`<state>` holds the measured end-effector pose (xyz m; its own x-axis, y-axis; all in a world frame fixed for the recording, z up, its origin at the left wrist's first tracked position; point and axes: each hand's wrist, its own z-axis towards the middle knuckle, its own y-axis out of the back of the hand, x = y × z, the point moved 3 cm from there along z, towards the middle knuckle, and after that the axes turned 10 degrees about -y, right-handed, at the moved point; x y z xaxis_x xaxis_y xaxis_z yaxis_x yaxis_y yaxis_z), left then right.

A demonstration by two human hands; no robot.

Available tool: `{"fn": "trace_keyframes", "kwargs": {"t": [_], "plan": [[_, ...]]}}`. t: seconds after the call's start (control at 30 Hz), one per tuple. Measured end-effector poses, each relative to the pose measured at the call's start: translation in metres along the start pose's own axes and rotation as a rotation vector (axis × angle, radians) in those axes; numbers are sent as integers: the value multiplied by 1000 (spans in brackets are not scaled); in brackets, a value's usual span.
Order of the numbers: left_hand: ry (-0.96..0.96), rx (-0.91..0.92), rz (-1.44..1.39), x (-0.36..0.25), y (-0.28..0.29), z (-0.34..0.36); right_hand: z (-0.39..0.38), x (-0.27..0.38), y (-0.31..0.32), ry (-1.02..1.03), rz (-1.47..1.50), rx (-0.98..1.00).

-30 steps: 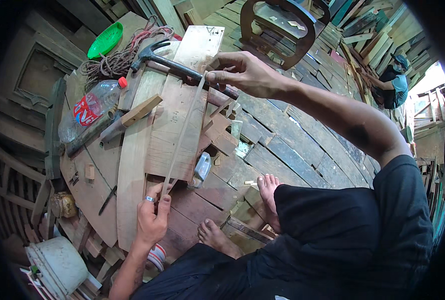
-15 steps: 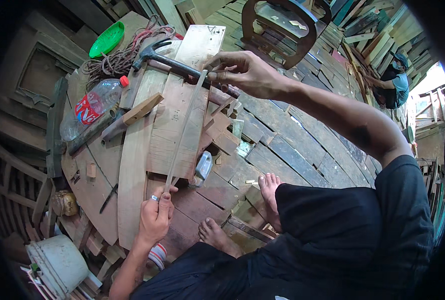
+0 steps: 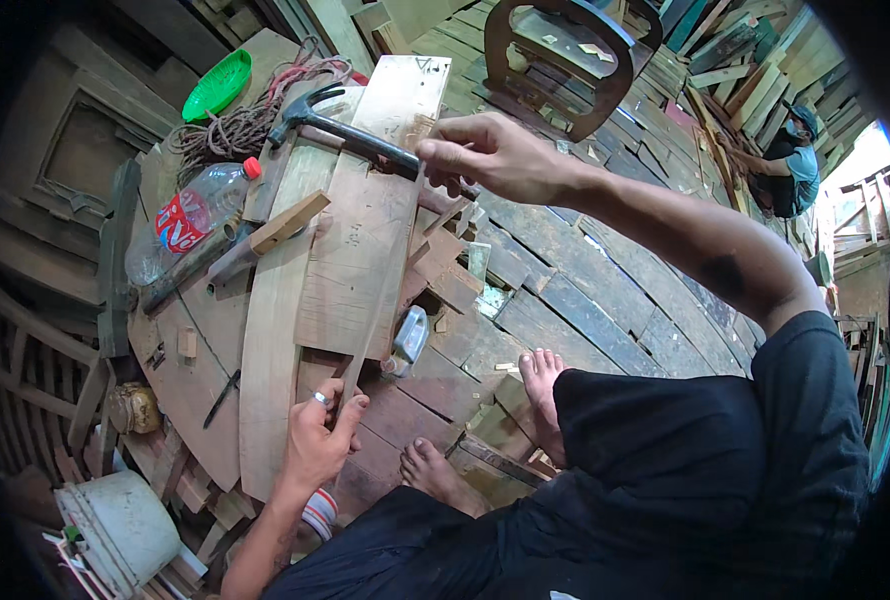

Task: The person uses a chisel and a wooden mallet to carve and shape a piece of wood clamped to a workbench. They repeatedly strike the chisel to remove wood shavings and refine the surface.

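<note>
2 hands [image 3: 320, 440] pinch a thin strip [image 3: 383, 290]; its far end hidden.

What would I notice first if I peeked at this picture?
Probably the thin wooden strip stretched over the wide plank in the middle, with the left hand pinching its near end and the right hand holding its far end. Right by that far hand lies a hammer. At the left there is a clear plastic bottle with a red cap, and a bright green dish lies beyond it.
</note>
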<state>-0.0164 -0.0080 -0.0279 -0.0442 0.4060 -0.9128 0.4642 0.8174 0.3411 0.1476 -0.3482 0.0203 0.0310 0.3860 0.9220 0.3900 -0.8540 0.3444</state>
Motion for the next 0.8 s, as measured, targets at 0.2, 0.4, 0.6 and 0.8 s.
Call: {"fn": "trace_keyframes", "kwargs": {"t": [0.2,0.4,0.6,0.8], "plan": [[23,11,5,-2,-1,-4,-2,0,-4,32,-131,6],[-41,122,147,-11,-4,-1,-7,-5,-1,79,-237,-36],[-14,122,96,-11,-4,0,-12,-4,2,40,-303,-20],[-14,133,101,-12,-6,1,-10,-11,2,25,-275,8]]}}
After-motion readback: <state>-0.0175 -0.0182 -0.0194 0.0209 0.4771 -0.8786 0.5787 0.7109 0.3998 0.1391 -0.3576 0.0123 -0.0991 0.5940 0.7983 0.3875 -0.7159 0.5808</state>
